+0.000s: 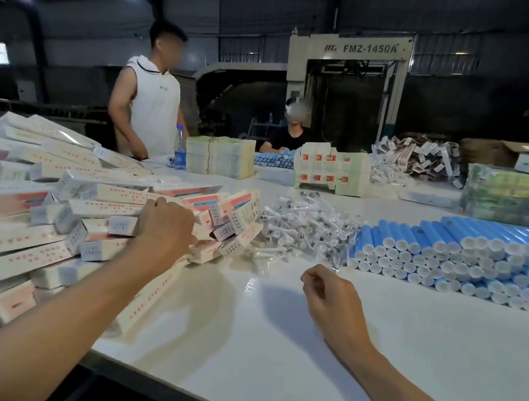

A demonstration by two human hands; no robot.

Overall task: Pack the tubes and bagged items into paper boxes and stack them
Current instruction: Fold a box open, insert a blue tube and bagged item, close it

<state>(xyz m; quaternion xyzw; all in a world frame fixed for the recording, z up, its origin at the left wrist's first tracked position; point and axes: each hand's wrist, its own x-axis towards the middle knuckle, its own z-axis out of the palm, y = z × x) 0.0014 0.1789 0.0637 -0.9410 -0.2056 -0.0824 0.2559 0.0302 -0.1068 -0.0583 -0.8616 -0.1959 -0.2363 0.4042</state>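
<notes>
On the left, the paper boxes [48, 200] lie in a loose heap too many to count, their red print too blurred to read. The left hand [165, 226] rests on the heap with its fingers bent down among the boxes – I cannot tell if they grip one. The bagged items [304, 227] lie heaped in the middle. Before them the white table [268, 339] is bare to its near edge, and there the right hand [328, 293] hovers, fingers curled to the thumb; whether it pinches something I cannot tell. The blue tubes [471, 261] lie stacked at right. A far machine [370, 49] reads "FMZ-1450A".
</notes>
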